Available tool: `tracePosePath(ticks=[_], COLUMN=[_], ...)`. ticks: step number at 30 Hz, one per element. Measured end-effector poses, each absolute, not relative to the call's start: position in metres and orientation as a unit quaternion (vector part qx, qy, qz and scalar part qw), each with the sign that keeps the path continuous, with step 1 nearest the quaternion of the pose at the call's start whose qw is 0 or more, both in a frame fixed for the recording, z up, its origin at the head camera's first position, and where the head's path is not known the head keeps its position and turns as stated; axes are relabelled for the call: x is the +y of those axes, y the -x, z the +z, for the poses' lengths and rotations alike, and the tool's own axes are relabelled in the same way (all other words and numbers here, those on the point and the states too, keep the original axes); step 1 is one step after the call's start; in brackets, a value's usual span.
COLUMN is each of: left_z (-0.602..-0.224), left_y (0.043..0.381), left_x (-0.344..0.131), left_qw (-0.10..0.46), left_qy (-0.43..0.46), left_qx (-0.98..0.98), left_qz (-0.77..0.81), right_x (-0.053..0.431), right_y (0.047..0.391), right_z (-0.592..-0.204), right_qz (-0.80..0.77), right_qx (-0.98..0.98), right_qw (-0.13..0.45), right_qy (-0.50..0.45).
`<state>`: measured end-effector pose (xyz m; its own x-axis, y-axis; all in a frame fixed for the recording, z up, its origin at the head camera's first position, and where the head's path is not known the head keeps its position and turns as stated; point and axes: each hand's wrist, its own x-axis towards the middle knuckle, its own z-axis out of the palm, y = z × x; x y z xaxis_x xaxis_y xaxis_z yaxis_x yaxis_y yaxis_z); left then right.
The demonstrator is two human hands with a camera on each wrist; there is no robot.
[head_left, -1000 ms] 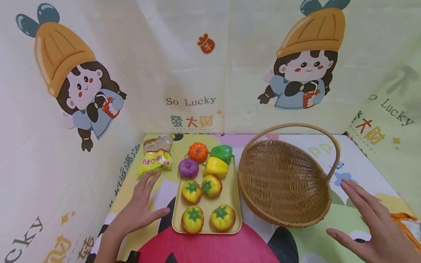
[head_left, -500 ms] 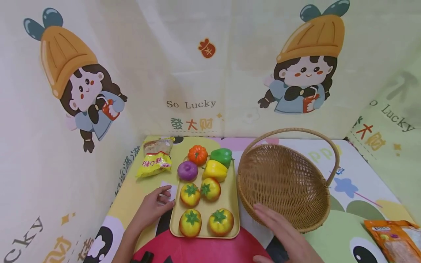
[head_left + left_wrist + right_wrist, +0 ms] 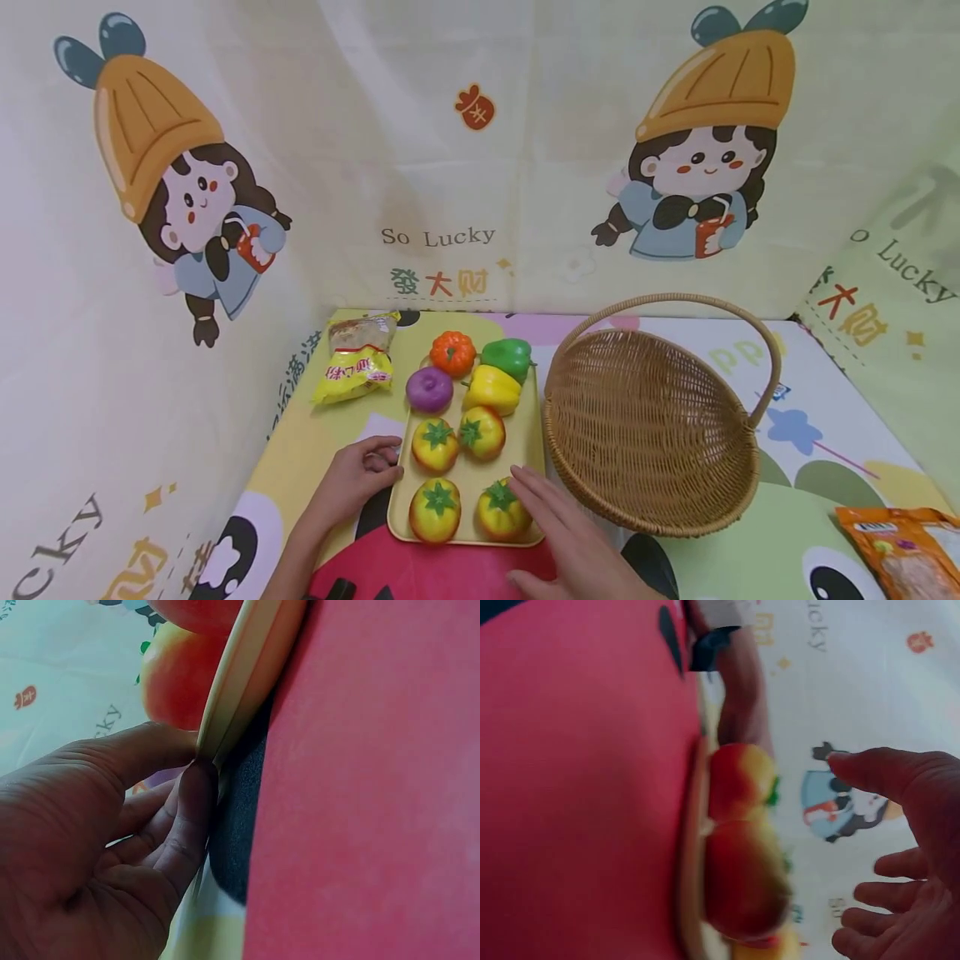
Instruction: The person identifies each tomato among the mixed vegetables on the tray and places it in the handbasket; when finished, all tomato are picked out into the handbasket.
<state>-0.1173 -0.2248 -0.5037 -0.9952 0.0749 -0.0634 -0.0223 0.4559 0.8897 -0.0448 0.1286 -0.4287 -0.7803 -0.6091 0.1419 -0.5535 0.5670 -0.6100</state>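
A shallow cream tray (image 3: 467, 483) holds several yellow-and-red fruits with green leafy tops, such as the front left fruit (image 3: 435, 509). Farther back in it are a purple onion-like vegetable (image 3: 429, 389), an orange pumpkin (image 3: 452, 353), a yellow bell pepper (image 3: 492, 390) and a green bell pepper (image 3: 507, 359). My left hand (image 3: 351, 483) pinches the tray's left rim; in the left wrist view the thumb (image 3: 154, 750) lies on the rim and a finger bends under it. My right hand (image 3: 573, 537), fingers extended, hovers by the front right fruit (image 3: 501, 510), partly covering the tray's right edge.
A wicker basket (image 3: 652, 425) with a tall handle stands right of the tray, tilted toward me. A yellow packet (image 3: 356, 360) lies at the back left. An orange packet (image 3: 903, 546) lies at the right. Printed cloth walls enclose the table.
My right hand has swept left from beyond the basket to the tray's right side. The left hand has drawn back from near the yellow packet, and its fingers have bent onto the tray's rim.
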Motion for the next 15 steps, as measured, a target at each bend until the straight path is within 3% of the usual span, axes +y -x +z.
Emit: tracePosePath(ticks=[4, 11, 15], left_z=[-0.503, -0.502, -0.501], left_y=[0.116, 0.114, 0.115], left_x=[-0.225, -0.225, -0.224], left_qw=[0.045, 0.045, 0.045], left_qy=[-0.015, -0.007, -0.009], left_qx=[0.852, 0.853, 0.853], left_qz=[0.521, 0.519, 0.52], right_x=[0.121, 0.112, 0.109], right_y=[0.052, 0.059, 0.063], right_z=[-0.44, -0.462, -0.468], right_qz=[-0.372, -0.382, -0.376], right_qx=[0.88, 0.886, 0.894], right_qw=[0.086, 0.005, 0.012], right_qy=[0.282, 0.264, 0.245])
